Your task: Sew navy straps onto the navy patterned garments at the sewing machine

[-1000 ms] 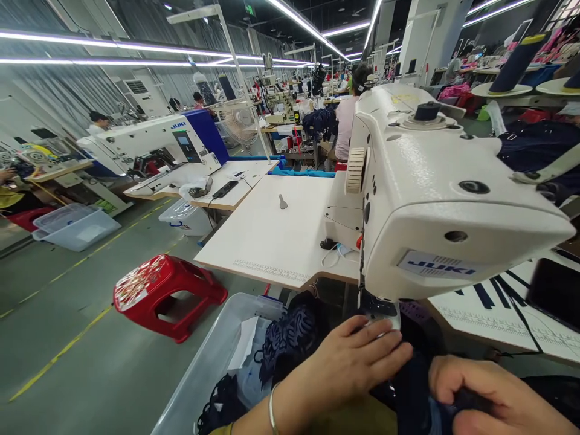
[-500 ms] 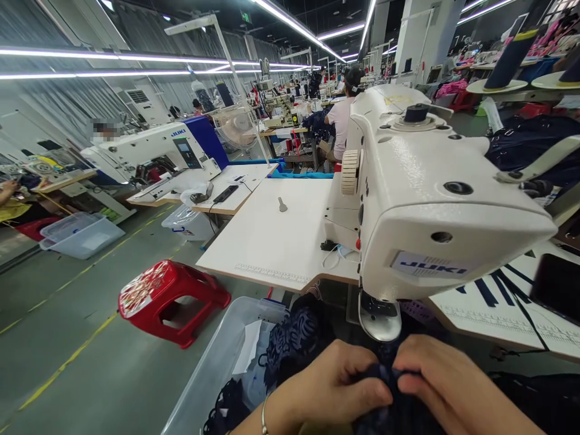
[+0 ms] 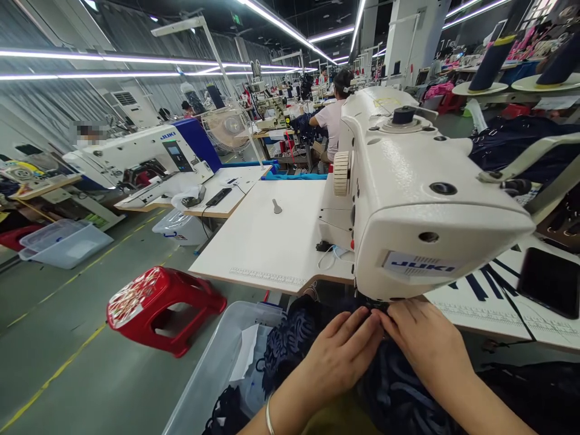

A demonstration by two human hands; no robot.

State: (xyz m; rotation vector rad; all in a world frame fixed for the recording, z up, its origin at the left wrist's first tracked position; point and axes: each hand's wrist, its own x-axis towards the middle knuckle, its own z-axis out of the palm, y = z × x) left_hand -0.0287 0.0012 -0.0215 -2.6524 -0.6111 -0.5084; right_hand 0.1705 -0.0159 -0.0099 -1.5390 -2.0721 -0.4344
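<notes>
A white JUKI sewing machine (image 3: 421, 187) stands in front of me on a white table (image 3: 267, 241). Dark navy lace fabric (image 3: 394, 393) lies under its head and runs down toward my lap. My left hand (image 3: 339, 353) and my right hand (image 3: 421, 341) rest side by side on this fabric right under the machine's front end, fingertips meeting and pressing the cloth down. The needle area is hidden behind the machine head and my fingers. A bracelet sits on my left wrist.
A clear plastic bin (image 3: 217, 368) with more dark lace stands at my lower left. A red stool (image 3: 158, 308) sits on the floor. A black phone (image 3: 550, 281) lies at right on the table. Other machines and seated workers fill the background.
Both hands have moved up and forward from bunching the fabric low down. They now lie flatter on it, directly under the machine head. The metal part seen below the head is now covered.
</notes>
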